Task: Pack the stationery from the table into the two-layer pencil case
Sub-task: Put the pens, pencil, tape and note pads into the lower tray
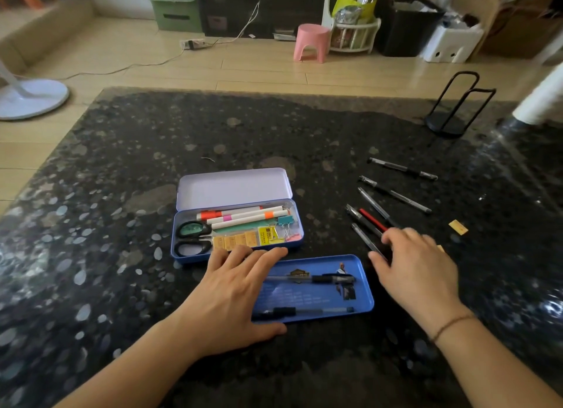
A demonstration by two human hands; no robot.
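Pens [370, 234], dark and slim, lay under the right hand [417, 264], its curled fingers closing on one; left hand [240, 289], flat, steadied the blue metal tray [362, 282] awaiting them.

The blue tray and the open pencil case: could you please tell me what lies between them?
In the head view, the left hand's fingers cross the gap between blue tray and pencil case.

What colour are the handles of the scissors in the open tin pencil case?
Black scissor handles, best seen in the head view.
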